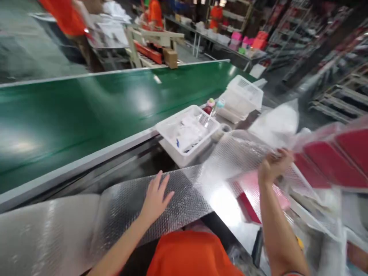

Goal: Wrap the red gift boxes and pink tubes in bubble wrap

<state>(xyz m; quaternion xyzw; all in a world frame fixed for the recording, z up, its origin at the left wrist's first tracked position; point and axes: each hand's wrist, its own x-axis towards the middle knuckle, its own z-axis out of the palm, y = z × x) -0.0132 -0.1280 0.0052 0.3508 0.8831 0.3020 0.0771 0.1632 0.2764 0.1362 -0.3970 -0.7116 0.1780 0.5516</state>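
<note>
Evidently at a spreading step, the right hand (273, 165) grips bubble wrap (186, 193), center right; the left hand (155, 200), fingers splayed, holds nothing, lower center; smoothing seems called for.

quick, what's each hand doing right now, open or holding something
Left hand: open, over the bubble wrap.
Right hand: closed, holding bubble wrap.

Glare on tabletop (227, 205) & belt (115, 103), dim blurry bg, stretched edges
</note>
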